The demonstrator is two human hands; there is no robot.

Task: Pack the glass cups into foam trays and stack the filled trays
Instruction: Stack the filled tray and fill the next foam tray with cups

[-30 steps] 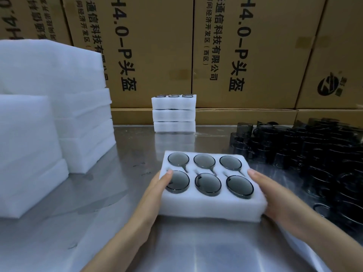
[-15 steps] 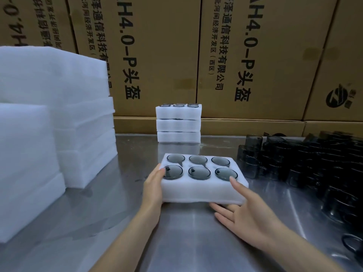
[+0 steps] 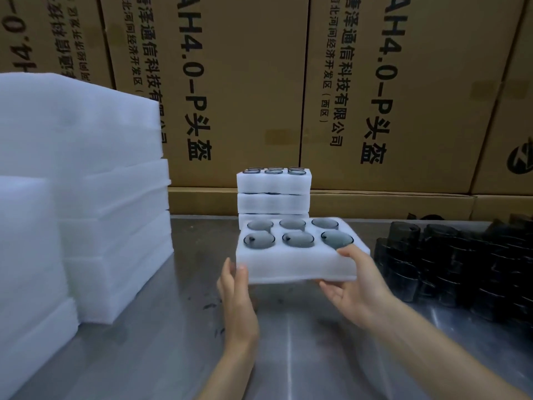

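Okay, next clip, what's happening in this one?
A person is packing glass cups into foam trays. Both hands hold a filled foam tray of six cups above the steel table: the left hand grips its near left corner, the right hand holds its near right corner, thumb on top. A stack of filled trays stands just behind. Loose dark cups sit to the right, spare foam to the left.

Body in my view: two forearms and two hands only. Left hand [image 3: 237, 295]: bare, with short plain nails. Right hand [image 3: 356, 287]: bare likewise. Behind each wrist the forearm runs uncovered to the frame edge; I see no sleeve cuff.
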